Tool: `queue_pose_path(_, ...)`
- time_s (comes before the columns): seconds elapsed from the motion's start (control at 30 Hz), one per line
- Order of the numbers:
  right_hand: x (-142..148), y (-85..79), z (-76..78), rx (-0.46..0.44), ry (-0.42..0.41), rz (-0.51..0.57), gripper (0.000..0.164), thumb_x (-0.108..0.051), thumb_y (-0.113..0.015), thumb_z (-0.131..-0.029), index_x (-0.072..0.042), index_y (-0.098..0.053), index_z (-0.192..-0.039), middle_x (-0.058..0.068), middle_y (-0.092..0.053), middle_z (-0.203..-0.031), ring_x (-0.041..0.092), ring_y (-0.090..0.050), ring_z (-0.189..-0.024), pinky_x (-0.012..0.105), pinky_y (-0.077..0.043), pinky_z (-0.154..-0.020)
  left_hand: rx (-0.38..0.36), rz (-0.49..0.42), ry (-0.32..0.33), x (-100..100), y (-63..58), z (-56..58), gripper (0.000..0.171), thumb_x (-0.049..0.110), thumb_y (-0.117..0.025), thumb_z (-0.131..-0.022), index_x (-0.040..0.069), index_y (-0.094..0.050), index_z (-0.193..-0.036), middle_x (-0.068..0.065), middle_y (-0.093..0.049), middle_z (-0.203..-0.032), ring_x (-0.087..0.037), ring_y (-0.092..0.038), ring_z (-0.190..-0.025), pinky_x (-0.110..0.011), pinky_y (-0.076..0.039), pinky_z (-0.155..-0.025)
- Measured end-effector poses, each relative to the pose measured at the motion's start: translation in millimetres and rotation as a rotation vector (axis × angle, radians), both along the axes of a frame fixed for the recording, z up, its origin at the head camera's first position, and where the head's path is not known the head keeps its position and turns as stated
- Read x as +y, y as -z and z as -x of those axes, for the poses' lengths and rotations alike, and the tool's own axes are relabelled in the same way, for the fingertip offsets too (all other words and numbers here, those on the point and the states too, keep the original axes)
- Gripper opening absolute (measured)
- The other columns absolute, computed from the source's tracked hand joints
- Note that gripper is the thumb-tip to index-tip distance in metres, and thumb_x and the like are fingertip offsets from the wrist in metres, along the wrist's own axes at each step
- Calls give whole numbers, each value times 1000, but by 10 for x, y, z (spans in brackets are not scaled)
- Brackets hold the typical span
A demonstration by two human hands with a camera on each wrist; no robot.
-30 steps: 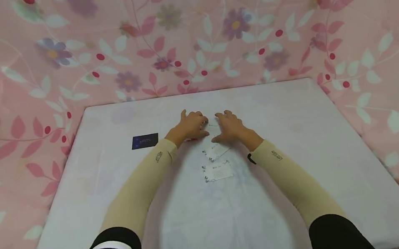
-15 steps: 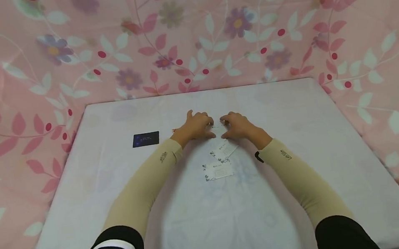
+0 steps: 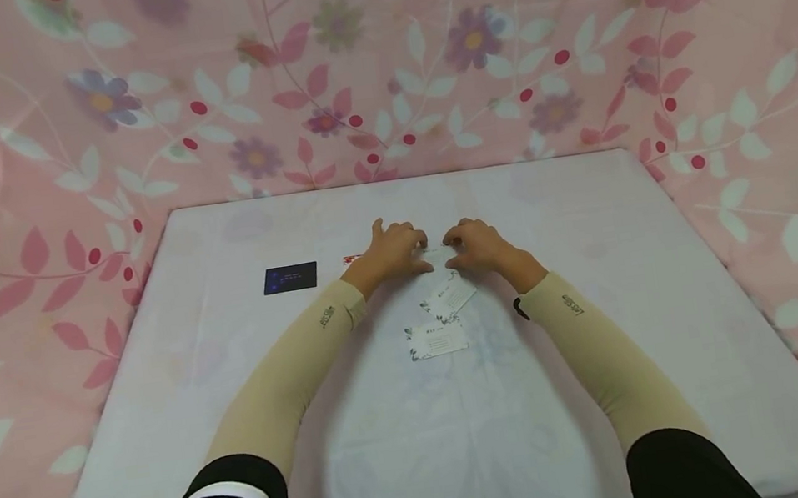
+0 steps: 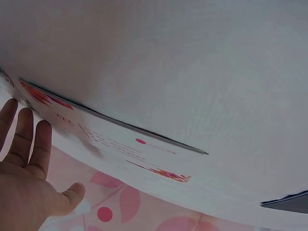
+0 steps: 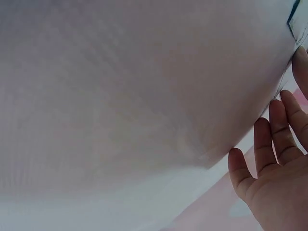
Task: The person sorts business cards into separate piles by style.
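A white card lies between both hands in the head view, partly covered by them. At its left side my left hand rests with relaxed fingers; the fingertips are right at the card's edge. Facing it, my right hand has its fingertips at the right edge. Closer to me lies a tilted white card with leaf print, then a straighter leaf-print card, their corners meeting. A red-and-white card is mostly hidden by the left hand; the left wrist view shows this printed card beside the fingers.
A dark blue card lies farther left, its corner also visible in the left wrist view. The white cloth-covered table ends at the back against a pink floral curtain.
Both hands have shifted slightly right, and the tilted white card has moved right with them. More of the red-and-white card shows left of the wrist. Over the last half second little has moved.
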State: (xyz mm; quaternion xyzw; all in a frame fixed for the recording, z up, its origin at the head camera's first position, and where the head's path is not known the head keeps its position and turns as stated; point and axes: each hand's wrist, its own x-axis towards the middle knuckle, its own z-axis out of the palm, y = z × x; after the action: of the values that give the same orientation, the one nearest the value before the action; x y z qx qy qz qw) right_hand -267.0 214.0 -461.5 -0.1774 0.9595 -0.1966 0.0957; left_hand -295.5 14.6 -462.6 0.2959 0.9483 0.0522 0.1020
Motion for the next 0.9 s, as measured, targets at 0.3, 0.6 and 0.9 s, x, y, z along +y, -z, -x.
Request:
queue_pose_path(0.3,-4,2,-8,-16,13,37,42,-23,-78,-85,-3,-67,-120,18,-59,-121,35,-55,-112,53,-41,-100,-4,10,12,0,-10,15,52,55,-71,-85,22,-65,-125,-4,-61,-121,-27,-56,-116,-66,-13,-115)
queue_pose_path(0.6,43,59,-20,-40,15,78,56,-28,-75,-88,-3,-56,-134,19,-57,-126,34,-53,-117,50,-40,-104,35,36,30,-13,12,-35,58,57,-67,-87,22,-60,-133,-6,-59,-129,-29,-54,-123,-65,-11,-116)
queue_pose_path(0.9,275,-95,-177,-42,44,129,82,-45,-64,-93,-10,-25,-155,23,-27,-156,42,-35,-140,60,-32,-111,113,-105,62,-498,-211,-154,69,63,-51,-94,23,-40,-149,-12,-30,-158,-35,-29,-146,-60,-19,-117)
